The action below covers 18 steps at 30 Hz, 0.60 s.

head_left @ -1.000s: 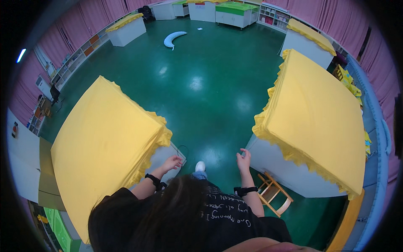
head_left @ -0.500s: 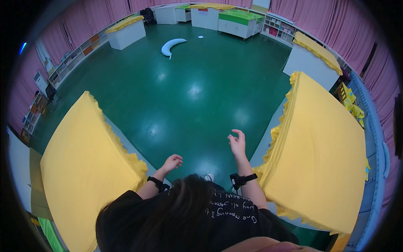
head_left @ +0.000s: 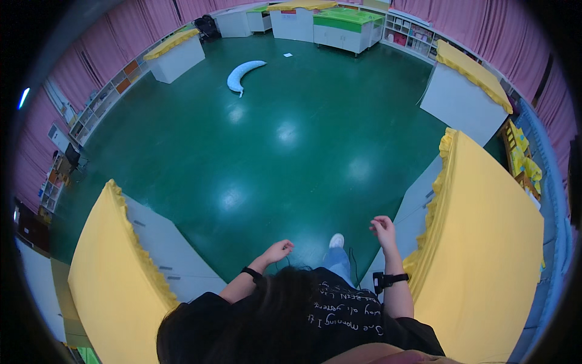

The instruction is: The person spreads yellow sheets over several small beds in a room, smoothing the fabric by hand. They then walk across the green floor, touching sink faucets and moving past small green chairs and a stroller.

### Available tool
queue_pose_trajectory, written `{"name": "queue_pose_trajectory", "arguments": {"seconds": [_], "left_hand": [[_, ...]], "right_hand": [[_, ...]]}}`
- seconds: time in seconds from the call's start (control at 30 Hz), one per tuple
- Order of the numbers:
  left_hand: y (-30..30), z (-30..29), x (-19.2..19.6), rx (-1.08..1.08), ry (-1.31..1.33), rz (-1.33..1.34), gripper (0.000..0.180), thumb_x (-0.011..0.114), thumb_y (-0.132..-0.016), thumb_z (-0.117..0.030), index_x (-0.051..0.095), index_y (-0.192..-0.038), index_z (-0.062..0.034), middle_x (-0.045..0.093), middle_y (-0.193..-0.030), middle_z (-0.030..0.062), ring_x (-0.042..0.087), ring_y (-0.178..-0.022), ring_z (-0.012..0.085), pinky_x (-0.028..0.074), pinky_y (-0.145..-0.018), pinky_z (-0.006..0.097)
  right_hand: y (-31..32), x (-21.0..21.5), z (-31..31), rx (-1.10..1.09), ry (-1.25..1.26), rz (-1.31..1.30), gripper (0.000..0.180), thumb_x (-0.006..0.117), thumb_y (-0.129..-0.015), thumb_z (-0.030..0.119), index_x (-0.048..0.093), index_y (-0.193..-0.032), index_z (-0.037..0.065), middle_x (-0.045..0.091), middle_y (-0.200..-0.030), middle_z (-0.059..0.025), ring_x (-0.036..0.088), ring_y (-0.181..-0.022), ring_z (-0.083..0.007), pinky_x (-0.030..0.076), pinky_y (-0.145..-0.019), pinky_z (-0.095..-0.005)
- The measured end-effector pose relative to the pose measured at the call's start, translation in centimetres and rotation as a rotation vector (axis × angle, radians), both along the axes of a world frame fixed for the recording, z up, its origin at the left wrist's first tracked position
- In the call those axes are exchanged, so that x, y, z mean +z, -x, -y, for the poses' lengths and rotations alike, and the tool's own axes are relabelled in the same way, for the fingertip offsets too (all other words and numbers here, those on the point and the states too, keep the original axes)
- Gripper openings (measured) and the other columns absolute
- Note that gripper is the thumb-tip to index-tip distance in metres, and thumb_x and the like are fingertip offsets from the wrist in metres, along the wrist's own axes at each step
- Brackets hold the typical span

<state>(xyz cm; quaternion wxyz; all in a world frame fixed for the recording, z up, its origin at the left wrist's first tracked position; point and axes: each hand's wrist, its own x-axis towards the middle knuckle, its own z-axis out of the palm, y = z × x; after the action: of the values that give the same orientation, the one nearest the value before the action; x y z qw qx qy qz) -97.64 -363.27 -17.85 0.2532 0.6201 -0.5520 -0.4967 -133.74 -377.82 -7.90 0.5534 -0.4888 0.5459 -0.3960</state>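
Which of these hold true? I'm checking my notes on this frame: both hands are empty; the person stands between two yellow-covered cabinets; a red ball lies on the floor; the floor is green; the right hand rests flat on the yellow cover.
1. Both hands are empty: true. The left hand and right hand hold nothing.
2. The person stands between two yellow-covered cabinets: true, left cabinet, right cabinet.
3. A red ball lies on the floor: false. A pale blue crescent cushion lies there.
4. The floor is green: true.
5. The right hand rests flat on the cover: false. It is raised beside the right cabinet, fingers curled.
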Motion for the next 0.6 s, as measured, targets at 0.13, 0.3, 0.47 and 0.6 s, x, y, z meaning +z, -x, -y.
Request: {"name": "queue_pose_trajectory", "arguments": {"seconds": [0.13, 0.3, 0.47, 0.6], "left_hand": [[-1.4, 8.2, -4.0, 0.066, -0.074, -0.113, 0.025, 0.044, -0.08, -0.005, 0.053, -0.102, -0.0027, 0.06, -0.089, 0.0086, 0.056, -0.079, 0.0165, 0.046, -0.072, 0.03], [-3.9, 19.5, -3.6, 0.12, -0.202, 0.1, 0.025, 0.043, -0.079, -0.008, 0.054, -0.101, -0.0035, 0.06, -0.085, 0.0087, 0.057, -0.072, 0.0165, 0.047, -0.063, 0.029], [-5.9, 29.7, -3.3, 0.462, -0.384, 0.023, 0.023, 0.043, -0.081, -0.013, 0.053, -0.1, -0.0057, 0.06, -0.085, 0.0068, 0.057, -0.071, 0.0155, 0.046, -0.059, 0.029], [-8.2, 33.3, -5.6, 0.696, -0.448, -0.236, 0.02, 0.045, -0.083, -0.019, 0.054, -0.1, -0.0139, 0.06, -0.088, 0.0032, 0.058, -0.073, 0.0154, 0.045, -0.062, 0.033]], "right_hand": [[4.8, -4.4, 7.3, -0.09, -0.046, -0.002, 0.011, 0.052, -0.083, 0.012, 0.052, -0.093, 0.007, 0.06, -0.083, -0.0022, 0.059, -0.069, -0.0117, 0.043, -0.056, -0.023], [8.4, -7.8, 17.8, -0.198, -0.255, -0.132, 0.012, 0.048, -0.085, 0.016, 0.052, -0.093, 0.008, 0.06, -0.083, -0.0034, 0.058, -0.064, -0.0117, 0.044, -0.052, -0.0238], [7.1, -7.2, 31.1, -0.055, -0.261, -0.14, 0.012, 0.047, -0.085, 0.015, 0.052, -0.093, 0.007, 0.06, -0.084, -0.0041, 0.058, -0.065, -0.0113, 0.044, -0.051, -0.0234], [2.2, -5.5, 42.4, 0.062, -0.213, -0.104, 0.014, 0.048, -0.085, 0.015, 0.052, -0.096, 0.007, 0.06, -0.087, -0.0048, 0.059, -0.068, -0.0118, 0.044, -0.054, -0.0237]]}}
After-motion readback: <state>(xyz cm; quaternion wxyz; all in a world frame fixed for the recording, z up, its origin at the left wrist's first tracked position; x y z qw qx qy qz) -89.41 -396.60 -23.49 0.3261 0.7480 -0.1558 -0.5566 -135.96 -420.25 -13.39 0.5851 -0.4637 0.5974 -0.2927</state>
